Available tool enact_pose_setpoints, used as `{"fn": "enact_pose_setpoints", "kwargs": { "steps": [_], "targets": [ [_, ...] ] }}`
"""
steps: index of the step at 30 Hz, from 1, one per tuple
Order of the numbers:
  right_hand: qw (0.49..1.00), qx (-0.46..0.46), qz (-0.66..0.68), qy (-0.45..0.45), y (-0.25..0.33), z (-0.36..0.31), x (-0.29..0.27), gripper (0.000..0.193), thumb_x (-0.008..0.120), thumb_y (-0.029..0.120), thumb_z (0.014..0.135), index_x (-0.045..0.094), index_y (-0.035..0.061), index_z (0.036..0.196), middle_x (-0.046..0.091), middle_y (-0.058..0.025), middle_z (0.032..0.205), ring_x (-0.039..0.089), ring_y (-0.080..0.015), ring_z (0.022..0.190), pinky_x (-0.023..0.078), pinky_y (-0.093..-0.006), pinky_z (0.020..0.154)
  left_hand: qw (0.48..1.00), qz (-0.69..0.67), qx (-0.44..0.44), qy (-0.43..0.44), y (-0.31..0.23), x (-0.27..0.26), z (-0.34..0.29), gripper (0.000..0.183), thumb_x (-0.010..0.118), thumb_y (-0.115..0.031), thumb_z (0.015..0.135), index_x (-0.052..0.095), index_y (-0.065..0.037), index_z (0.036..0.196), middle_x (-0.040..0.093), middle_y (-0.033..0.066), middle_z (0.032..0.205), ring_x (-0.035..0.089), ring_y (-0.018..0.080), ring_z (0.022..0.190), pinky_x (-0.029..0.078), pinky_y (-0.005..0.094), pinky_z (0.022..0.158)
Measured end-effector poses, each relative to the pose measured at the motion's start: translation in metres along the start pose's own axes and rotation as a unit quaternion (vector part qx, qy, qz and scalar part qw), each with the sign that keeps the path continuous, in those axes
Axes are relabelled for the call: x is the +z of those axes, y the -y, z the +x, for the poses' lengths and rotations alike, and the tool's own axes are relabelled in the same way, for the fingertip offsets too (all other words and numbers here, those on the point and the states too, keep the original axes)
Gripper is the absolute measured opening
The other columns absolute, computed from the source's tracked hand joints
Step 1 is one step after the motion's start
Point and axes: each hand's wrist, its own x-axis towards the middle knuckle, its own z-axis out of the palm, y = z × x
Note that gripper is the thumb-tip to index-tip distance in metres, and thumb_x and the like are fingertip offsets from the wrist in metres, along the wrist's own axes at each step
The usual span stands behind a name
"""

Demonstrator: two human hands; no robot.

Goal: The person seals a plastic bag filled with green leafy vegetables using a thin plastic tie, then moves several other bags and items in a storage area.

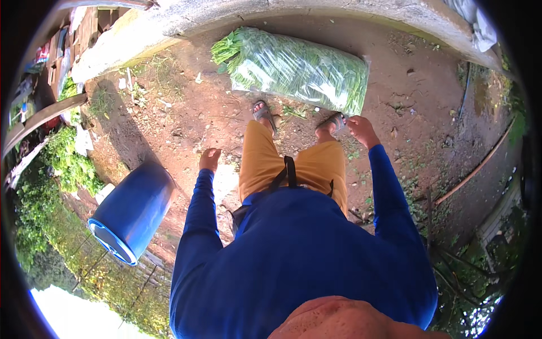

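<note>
A long clear plastic bag [305, 68] packed with green leafy stalks lies on the dirt in front of my feet. Leaves [227, 50] stick out of its left end. My right hand [362, 131] is held out near the bag's lower right corner, above my right sandal [339, 120]. Its fingers are curled together, and whatever may be in them is too small to make out. My left hand [209, 160] hangs beside my left leg, fingers loosely bent and a little apart, with nothing seen in it. It is away from the bag.
A blue plastic barrel [138, 206] stands to my left. A concrete ledge [186, 28] curves along the far side. Green plants [70, 161] grow at the left. A long stick [477, 166] and a thin blue pipe [464, 90] lie on the right.
</note>
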Motion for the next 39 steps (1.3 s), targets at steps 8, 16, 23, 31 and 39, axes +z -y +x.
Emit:
{"fn": "enact_pose_setpoints", "kwargs": {
  "steps": [8,16,23,31,39],
  "targets": [
    [0.989,-0.059,-0.132,0.000,-0.044,0.076,0.100,0.029,0.066,0.029,0.090,0.073,0.0031,0.100,0.073,-0.0188,0.093,0.072,-0.0339,0.092,0.055,-0.0420,0.083,0.996,0.032,0.083,-0.021,0.025,-0.005,0.196,0.053,0.078,-0.038,0.088,0.065,-0.002,0.125,0.072,0.0202,0.116,0.070,0.0289,0.106,0.054,0.0389,0.094],
    [0.949,-0.235,-0.195,0.080,0.102,0.288,0.304,0.022,0.058,0.021,0.092,0.071,0.0047,0.100,0.069,-0.0196,0.094,0.068,-0.0386,0.088,0.053,-0.0475,0.078,0.961,0.152,0.189,-0.135,-0.032,0.005,0.492,0.060,0.073,-0.046,0.089,0.063,-0.004,0.130,0.066,0.0255,0.126,0.064,0.0405,0.116,0.051,0.0463,0.100],
    [0.730,-0.521,-0.441,-0.027,0.214,0.477,0.434,0.021,0.062,0.026,0.091,0.072,0.0096,0.099,0.067,-0.0066,0.101,0.063,-0.0296,0.103,0.048,-0.0508,0.086,0.911,0.151,0.357,-0.137,-0.114,0.058,0.658,0.074,0.061,-0.058,0.095,0.054,-0.001,0.142,0.050,0.0280,0.148,0.046,0.0432,0.138,0.039,0.0469,0.115],
    [0.681,-0.383,-0.605,0.155,0.229,0.532,0.452,0.065,0.069,0.064,0.081,0.076,0.0045,0.106,0.072,-0.0133,0.111,0.064,-0.0315,0.116,0.027,-0.0724,0.110,0.924,0.224,0.305,-0.045,-0.116,0.097,0.778,0.101,0.023,-0.085,0.093,0.048,-0.006,0.151,0.045,0.0268,0.153,0.036,0.0408,0.148,0.030,0.0446,0.121],
    [0.717,-0.506,-0.455,0.150,0.224,0.541,0.432,0.014,0.069,0.018,0.088,0.071,0.0066,0.080,0.067,-0.0111,0.081,0.067,-0.0310,0.089,0.039,-0.0664,0.099,0.943,0.022,0.161,0.290,-0.082,0.119,0.764,0.089,0.039,-0.078,0.095,0.058,-0.006,0.144,0.063,0.0176,0.139,0.058,0.0258,0.128,0.037,0.0363,0.114]
  ]
}}
